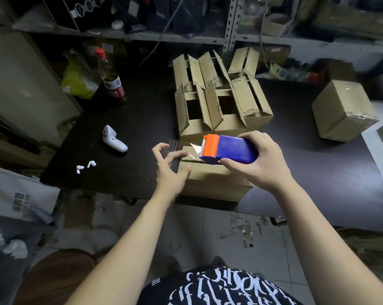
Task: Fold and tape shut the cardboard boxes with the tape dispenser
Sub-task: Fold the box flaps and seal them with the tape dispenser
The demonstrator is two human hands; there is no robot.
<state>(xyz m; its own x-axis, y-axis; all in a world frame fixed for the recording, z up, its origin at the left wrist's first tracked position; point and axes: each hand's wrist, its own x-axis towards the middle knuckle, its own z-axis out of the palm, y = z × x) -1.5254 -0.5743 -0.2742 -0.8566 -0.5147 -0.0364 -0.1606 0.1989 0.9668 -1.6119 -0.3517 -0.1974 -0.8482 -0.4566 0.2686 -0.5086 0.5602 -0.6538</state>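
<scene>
A closed cardboard box (214,183) sits at the near edge of the black table (124,133). My right hand (261,159) grips a blue and orange tape dispenser (225,149) above the box top. A strip of clear tape (181,146) runs from the dispenser leftward to my left hand (170,166). That hand's fingers are spread at the box's left top edge, touching the tape end. Several open boxes (217,100) with raised flaps stand behind. A taped box (342,111) lies at the right.
A bottle with a red cap (111,78) stands at the back left by a yellow bag (76,82). A white handheld device (113,139) and small white pieces (85,167) lie on the table's left. Shelving runs behind. Tape scraps litter the floor.
</scene>
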